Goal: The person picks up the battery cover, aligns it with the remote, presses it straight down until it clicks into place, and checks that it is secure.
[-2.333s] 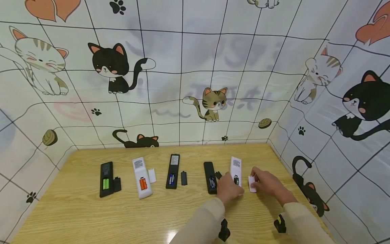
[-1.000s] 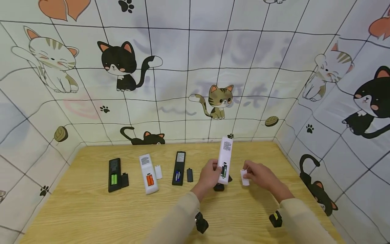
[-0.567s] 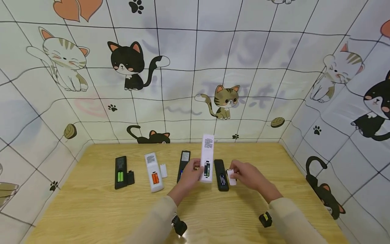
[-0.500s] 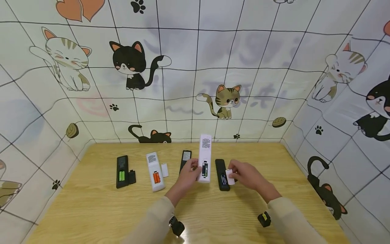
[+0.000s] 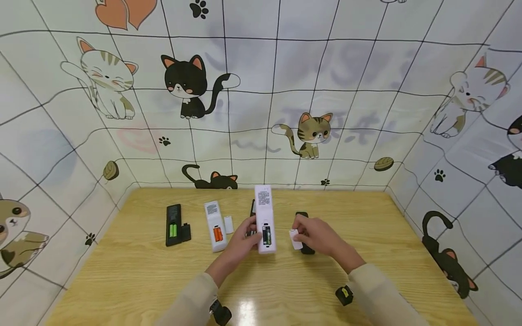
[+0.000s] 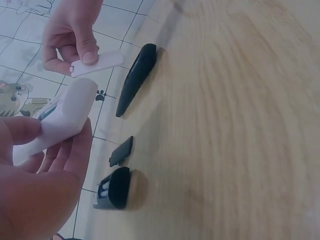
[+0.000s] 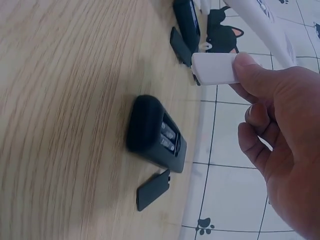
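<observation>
A white remote control (image 5: 264, 213) stands raised above the table, its back turned up and its battery compartment uncovered, with batteries in it. My left hand (image 5: 239, 244) grips it along its left side. Between thumb and fingers, my right hand (image 5: 320, 236) pinches a small white battery cover (image 5: 295, 241), held apart from the remote. Below that hand lies a black remote (image 7: 145, 125) with silvery batteries showing; the hand partly hides it in the head view. Its black cover (image 7: 153, 191) lies beside it.
On the wooden table (image 5: 163, 280), further left, are a black remote (image 5: 174, 212) with green batteries and a white remote (image 5: 214, 218) with orange ones, covers alongside. Another black remote (image 6: 120, 187) is mostly hidden behind my left hand in the head view. Cat-patterned cloth (image 5: 253, 108) walls the back and sides.
My left hand has lifted the white remote off the table and carried it left. My right hand has moved left with the white cover. The view has turned rightward.
</observation>
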`<action>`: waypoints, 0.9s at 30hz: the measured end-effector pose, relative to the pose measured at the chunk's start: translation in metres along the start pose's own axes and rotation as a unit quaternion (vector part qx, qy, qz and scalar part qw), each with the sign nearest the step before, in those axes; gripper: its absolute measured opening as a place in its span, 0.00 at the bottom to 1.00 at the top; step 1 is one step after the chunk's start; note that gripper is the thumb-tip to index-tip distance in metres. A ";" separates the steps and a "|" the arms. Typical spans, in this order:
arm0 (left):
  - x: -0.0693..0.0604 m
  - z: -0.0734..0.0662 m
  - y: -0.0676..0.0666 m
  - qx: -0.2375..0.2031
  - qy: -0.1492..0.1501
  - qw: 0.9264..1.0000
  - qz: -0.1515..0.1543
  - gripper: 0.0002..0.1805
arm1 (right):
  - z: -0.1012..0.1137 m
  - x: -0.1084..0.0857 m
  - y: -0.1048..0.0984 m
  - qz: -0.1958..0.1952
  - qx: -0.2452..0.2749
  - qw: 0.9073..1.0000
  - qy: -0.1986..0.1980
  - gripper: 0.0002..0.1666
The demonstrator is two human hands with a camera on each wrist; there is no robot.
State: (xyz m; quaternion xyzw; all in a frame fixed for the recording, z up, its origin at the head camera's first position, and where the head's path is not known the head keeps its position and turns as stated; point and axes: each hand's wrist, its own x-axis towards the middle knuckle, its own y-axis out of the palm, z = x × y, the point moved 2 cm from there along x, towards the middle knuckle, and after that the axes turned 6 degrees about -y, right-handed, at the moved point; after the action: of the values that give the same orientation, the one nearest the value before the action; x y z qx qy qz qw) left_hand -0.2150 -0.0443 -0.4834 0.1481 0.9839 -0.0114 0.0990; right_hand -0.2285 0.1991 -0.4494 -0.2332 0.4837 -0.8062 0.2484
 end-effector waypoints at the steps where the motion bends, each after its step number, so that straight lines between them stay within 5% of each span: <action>1: -0.001 0.002 -0.001 -0.003 0.001 1.000 0.006 0.29 | 0.001 0.001 0.001 0.002 0.000 1.000 0.002 0.11; 7: -0.007 0.011 -0.008 -0.013 0.010 0.999 0.041 0.28 | 0.006 0.002 0.007 0.007 0.011 1.000 0.016 0.11; 27: -0.015 0.036 -0.013 0.070 0.013 0.992 0.105 0.36 | 0.018 -0.007 0.023 0.019 0.040 0.999 0.023 0.12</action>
State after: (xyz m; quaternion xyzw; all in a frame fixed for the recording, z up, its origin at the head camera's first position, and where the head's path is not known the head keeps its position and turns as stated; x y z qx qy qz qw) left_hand -0.1975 -0.0632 -0.5162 0.2572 0.9609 -0.0682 0.0763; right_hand -0.2081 0.1823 -0.4638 -0.1950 0.4612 -0.8252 0.2615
